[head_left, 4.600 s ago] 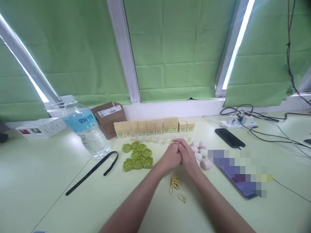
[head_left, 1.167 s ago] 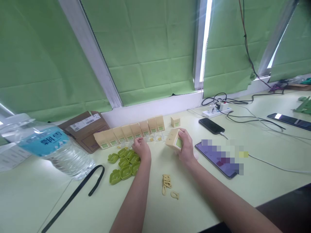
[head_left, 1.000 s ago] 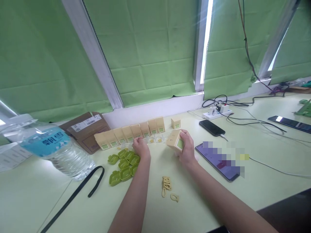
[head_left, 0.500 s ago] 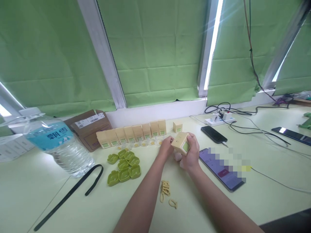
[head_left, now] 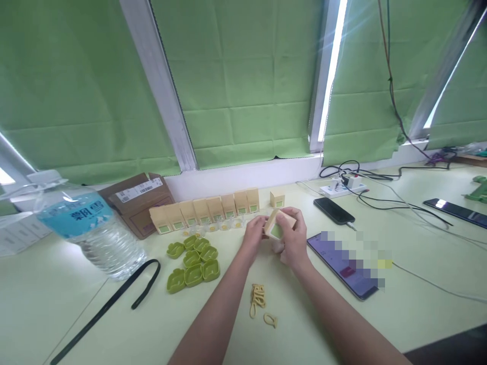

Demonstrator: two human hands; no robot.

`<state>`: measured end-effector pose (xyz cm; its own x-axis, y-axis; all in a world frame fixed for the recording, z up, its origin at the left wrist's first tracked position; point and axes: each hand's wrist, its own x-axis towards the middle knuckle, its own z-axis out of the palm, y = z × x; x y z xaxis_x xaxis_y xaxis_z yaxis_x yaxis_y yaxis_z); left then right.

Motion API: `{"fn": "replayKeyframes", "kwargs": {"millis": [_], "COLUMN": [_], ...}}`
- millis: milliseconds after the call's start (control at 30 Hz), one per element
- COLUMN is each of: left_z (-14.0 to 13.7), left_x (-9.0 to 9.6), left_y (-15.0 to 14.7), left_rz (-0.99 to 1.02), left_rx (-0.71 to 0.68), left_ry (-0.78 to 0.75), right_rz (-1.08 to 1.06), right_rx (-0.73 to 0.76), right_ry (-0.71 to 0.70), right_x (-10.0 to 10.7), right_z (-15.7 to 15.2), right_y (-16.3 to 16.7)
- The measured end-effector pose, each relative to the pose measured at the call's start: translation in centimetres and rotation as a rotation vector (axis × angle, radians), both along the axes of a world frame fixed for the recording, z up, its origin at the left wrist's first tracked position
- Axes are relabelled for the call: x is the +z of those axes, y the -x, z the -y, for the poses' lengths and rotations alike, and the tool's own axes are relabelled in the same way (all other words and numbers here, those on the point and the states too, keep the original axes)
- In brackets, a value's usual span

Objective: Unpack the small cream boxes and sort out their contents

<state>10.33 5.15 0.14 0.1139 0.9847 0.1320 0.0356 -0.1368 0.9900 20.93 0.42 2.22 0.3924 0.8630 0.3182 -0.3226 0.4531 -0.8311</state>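
Observation:
A small tan cardboard box (head_left: 274,230) with a green panel is held between my two hands above the table. My right hand (head_left: 294,235) grips it from the right, thumb across its face. On its other side, the fingers of my left hand (head_left: 255,234) close on the box's left edge. Under the box, a pale rounded thing is partly hidden by my right hand. Behind my hands stands a row of similar boxes (head_left: 201,210), with small clear items with yellow centres (head_left: 225,224) in front. One more box (head_left: 277,199) stands apart to the right of the row.
Left of my arms lie several green cups (head_left: 194,274). Yellow loops (head_left: 257,296) lie between my forearms. A water bottle (head_left: 91,223), black strap (head_left: 110,304) and brown carton (head_left: 140,203) occupy the left; phones (head_left: 335,210), cables and a power strip (head_left: 340,187) the right.
The held box has turned, its green panel now facing more towards me. My right hand has shifted left and its thumb now lies over the box. My left hand stays on the box.

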Motion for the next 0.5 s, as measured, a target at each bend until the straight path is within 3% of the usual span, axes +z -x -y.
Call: {"fn": "replayKeyframes", "kwargs": {"millis": [167, 333, 500], "left_z": [4.9, 6.9, 6.7], "left_x": [0.4, 0.7, 0.6], "left_y": [2.5, 3.1, 3.1], "left_rz": [0.427, 0.528, 0.612], "left_rx": [-0.1, 0.064, 0.173], "left_ry": [0.298, 0.125, 0.102], "right_rz": [0.224, 0.556, 0.698], "right_rx": [0.046, 0.096, 0.095], "right_ry": [-0.048, -0.121, -0.191], "right_x": [0.1, -0.1, -0.5], "right_z": [0.8, 1.5, 1.5], "right_y": [0.8, 1.1, 0.9]}}
